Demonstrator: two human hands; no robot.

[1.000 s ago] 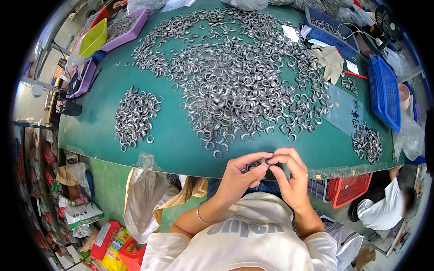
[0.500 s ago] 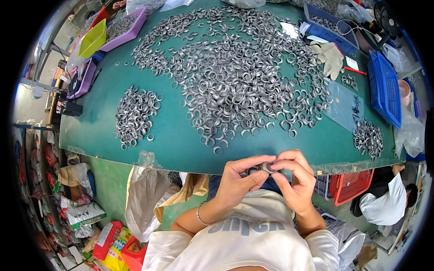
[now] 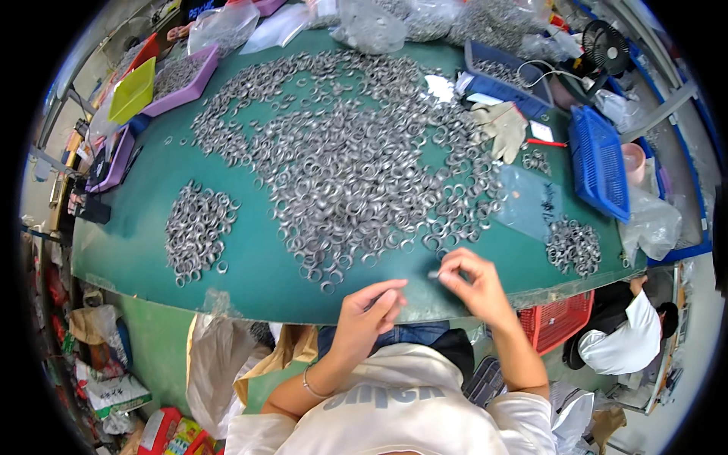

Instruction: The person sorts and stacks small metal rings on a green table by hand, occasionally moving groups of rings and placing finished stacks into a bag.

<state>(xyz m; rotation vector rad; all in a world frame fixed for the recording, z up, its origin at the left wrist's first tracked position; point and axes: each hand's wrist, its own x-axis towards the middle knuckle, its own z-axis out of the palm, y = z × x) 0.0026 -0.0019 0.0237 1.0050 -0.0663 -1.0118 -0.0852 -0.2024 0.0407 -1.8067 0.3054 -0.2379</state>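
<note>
A thin grey metal ring (image 3: pixel 434 274) is pinched between the thumb and fingers of my right hand (image 3: pixel 472 284), just above the table's near part. My left hand (image 3: pixel 371 312) hovers by the near edge, its index finger stretched out and the other fingers curled in. Whatever lies inside those curled fingers is hidden. Beyond both hands spreads a large heap of metal rings (image 3: pixel 341 167) across the green table (image 3: pixel 250 277). A smaller ring pile (image 3: pixel 199 233) lies to the left, and another ring pile (image 3: pixel 574 246) to the right.
Beside the right pile are a clear plastic bag (image 3: pixel 527 201), a work glove (image 3: pixel 502 127) and a blue basket (image 3: pixel 597 163). A blue bin (image 3: pixel 508 80) and a fan (image 3: pixel 604 49) stand far right. Purple (image 3: pixel 193 80) and yellow (image 3: pixel 133 92) trays sit far left. Another person (image 3: pixel 626 337) is at lower right.
My hands have come apart. The right one has moved forward over the table with a ring, while the left stays near the edge. The view has shifted, so the table appears lower and further left.
</note>
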